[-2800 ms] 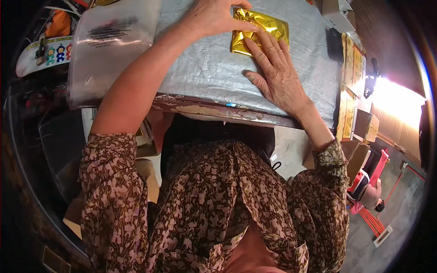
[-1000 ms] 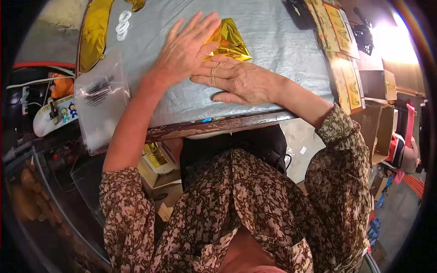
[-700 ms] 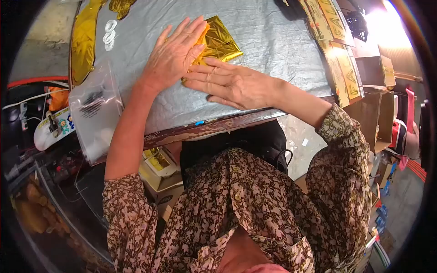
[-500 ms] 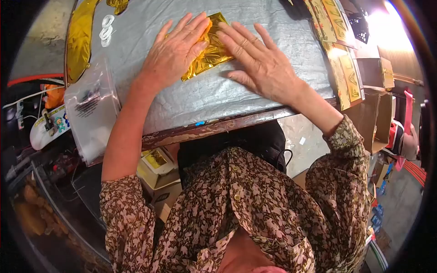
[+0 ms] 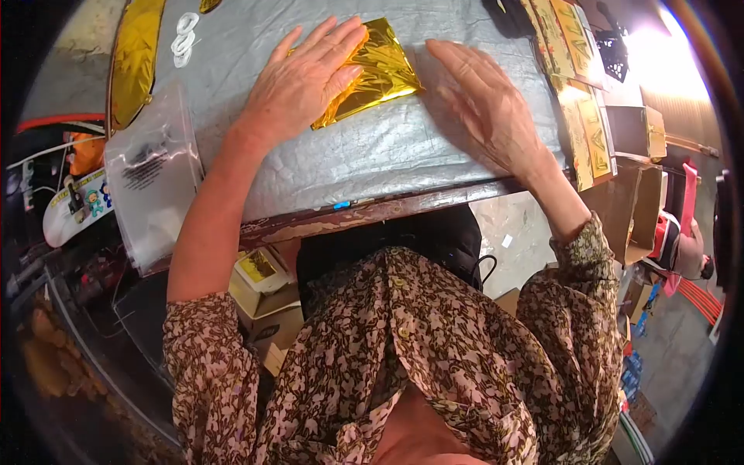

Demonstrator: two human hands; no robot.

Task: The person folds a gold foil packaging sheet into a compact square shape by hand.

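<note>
My left hand (image 5: 306,81), fingers spread flat, pins the folded gold foil (image 5: 380,68), probably so it won't spring open; my right hand (image 5: 496,108) lies open, empty, just right.

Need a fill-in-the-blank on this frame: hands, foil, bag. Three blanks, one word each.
1. The left hand lies flat on the folded ___ foil.
2. The right hand rests on the grey table cover, to the ___ of the foil.
3. The clear plastic bag lies on the side of the ___ hand.

Missing words: gold; right; left
</note>
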